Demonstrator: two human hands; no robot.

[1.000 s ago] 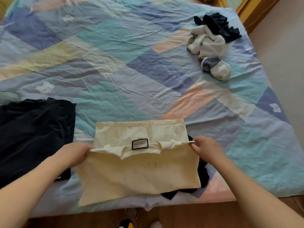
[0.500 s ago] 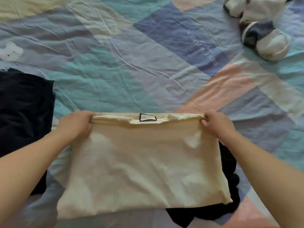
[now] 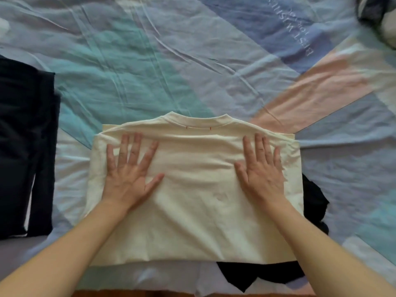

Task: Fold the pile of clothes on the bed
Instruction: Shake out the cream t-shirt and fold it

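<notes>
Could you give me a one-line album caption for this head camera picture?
Left hand and right hand press flat on a folded cream cotton T-shirt on a patchwork pastel bedsheet.

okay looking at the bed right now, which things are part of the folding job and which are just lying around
Part of the job:
- folded cream cotton T-shirt, pressed flat under left hand and right hand
- dark navy garment, laid flat at the left
- crumpled black garment partly under the shirt
- bundle of dark and white clothes, top right

Just there:
- pastel patchwork bedsheet
</notes>
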